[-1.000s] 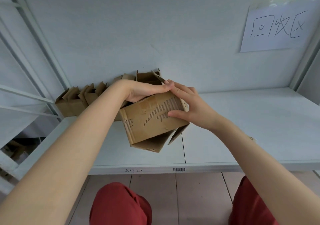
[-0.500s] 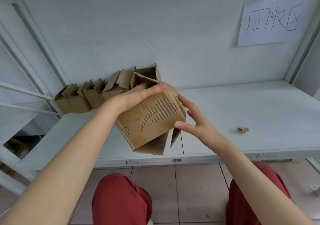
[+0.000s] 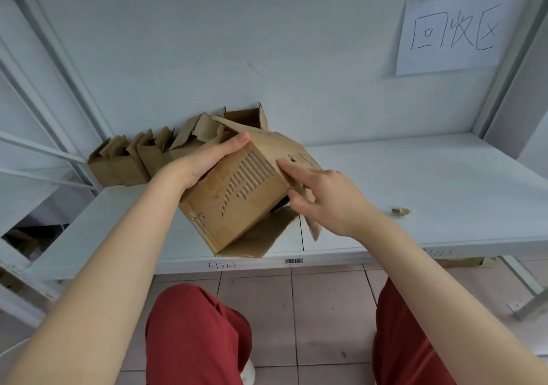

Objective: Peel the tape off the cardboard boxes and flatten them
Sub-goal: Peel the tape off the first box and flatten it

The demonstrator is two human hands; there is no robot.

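Note:
A worn brown cardboard box [image 3: 237, 203] with torn stripes on its face hangs tilted above the front of the white shelf [image 3: 444, 177]. My left hand [image 3: 204, 159] grips its upper left edge, thumb on the near face and fingers over the top. My right hand [image 3: 323, 197] grips the box's right side, index finger stretched along the top face, thumb at the lower right corner. The bottom flaps hang loose below the box. No tape shows on the sides that face me.
A row of several opened cardboard boxes [image 3: 139, 159] stands at the back left of the shelf against the wall. A small crumpled scrap [image 3: 400, 211] lies on the shelf to the right. A handwritten paper sign [image 3: 450, 31] is on the wall. Tiled floor and my red-clad knees are below.
The box has turned and tilted further, its right face now up. My right hand, open beside it half a second ago, has closed on the right side. My view shifted slightly down.

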